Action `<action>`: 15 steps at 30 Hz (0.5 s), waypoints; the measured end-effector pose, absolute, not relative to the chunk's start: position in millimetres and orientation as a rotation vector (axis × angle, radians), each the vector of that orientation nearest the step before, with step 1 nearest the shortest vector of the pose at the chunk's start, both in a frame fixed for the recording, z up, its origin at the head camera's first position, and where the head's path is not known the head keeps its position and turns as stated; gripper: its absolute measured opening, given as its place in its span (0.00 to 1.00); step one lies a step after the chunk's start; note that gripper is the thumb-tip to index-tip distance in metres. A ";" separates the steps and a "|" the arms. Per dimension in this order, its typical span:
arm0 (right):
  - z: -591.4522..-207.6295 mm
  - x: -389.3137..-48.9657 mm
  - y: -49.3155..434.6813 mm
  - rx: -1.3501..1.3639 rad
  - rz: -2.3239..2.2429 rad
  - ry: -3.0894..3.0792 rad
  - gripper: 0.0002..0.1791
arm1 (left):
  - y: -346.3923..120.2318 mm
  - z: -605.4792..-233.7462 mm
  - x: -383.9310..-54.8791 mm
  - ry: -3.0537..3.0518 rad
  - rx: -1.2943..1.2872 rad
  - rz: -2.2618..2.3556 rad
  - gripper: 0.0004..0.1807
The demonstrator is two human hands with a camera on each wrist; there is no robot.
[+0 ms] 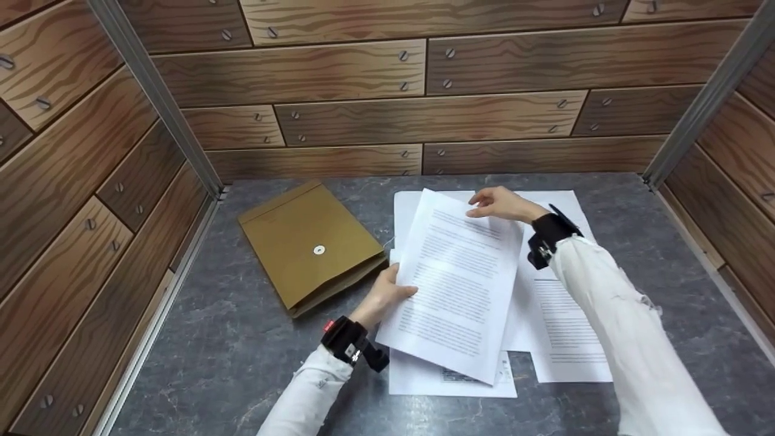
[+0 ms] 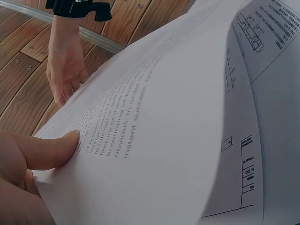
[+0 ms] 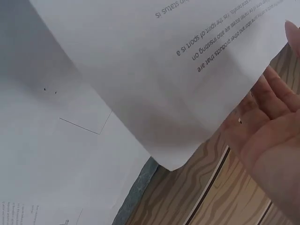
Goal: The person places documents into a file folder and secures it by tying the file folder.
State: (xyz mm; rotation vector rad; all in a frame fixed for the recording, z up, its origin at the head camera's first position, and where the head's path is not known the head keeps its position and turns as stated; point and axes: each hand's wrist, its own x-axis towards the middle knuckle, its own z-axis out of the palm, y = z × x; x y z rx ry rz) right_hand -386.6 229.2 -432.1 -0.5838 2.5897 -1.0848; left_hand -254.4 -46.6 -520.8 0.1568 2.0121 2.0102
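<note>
A white printed sheet (image 1: 454, 284) is lifted and tilted over other papers. My left hand (image 1: 382, 298) pinches its left edge, with the thumb (image 2: 56, 150) lying on the printed face in the left wrist view. At the far edge of the sheet is my right hand (image 1: 504, 204), its fingers loosely bent. In the right wrist view the fingertips of that hand (image 3: 267, 136) pass behind the sheet's edge, while the thumb stands off the paper. Below lie a sheet with line drawings (image 2: 239, 168) and a printed page (image 1: 575, 327) to the right.
A brown string-tie document envelope (image 1: 303, 242) lies to the left, its near end gaping. Another white paper (image 1: 557, 203) spreads under the right forearm. The grey marbled tabletop (image 1: 230, 339) is bounded by wood-patterned walls (image 1: 351, 72) at the back and both sides.
</note>
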 end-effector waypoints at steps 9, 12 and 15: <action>-432.9 -383.4 231.1 -0.584 -1.024 2.626 0.22 | -49.5 -523.5 -251.9 1.985 0.180 2.020 0.23; -435.4 -382.2 233.3 -0.587 -1.044 2.598 0.20 | -50.8 -523.9 -251.1 1.953 0.215 2.036 0.23; -430.6 -374.8 232.5 -0.586 -1.089 2.540 0.18 | -52.3 -524.1 -250.7 1.925 0.247 2.049 0.24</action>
